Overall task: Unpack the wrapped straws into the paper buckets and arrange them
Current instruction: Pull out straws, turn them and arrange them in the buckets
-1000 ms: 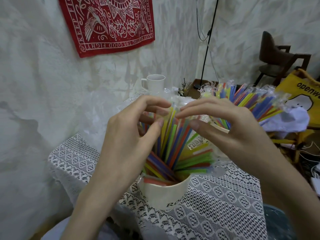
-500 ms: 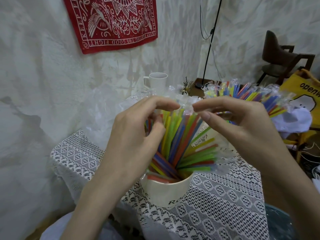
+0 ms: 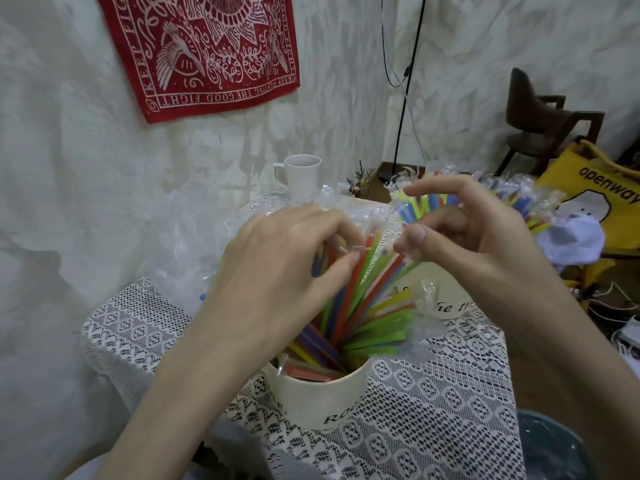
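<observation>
A cream paper bucket (image 3: 322,396) stands near the table's front and is packed with coloured wrapped straws (image 3: 374,306) that fan up and to the right. My left hand (image 3: 284,268) curls over the upper ends of these straws and pinches some between thumb and fingers. My right hand (image 3: 464,233) hovers just right of it, with thumb and curled fingers touching the straw tips. A second paper bucket (image 3: 446,299) sits behind, mostly hidden by my right hand, holding more wrapped straws (image 3: 519,202).
A white lace cloth (image 3: 433,403) covers the small table. Crumpled clear plastic wrap (image 3: 194,237) lies at the back left beside a white mug (image 3: 301,174). A yellow bag (image 3: 595,188) and a dark chair (image 3: 540,123) stand to the right. A blue-grey bowl rim (image 3: 554,445) shows bottom right.
Both hands have shifted a little to the right over the front bucket's straws. My right hand's fingers have spread apart from my left hand's.
</observation>
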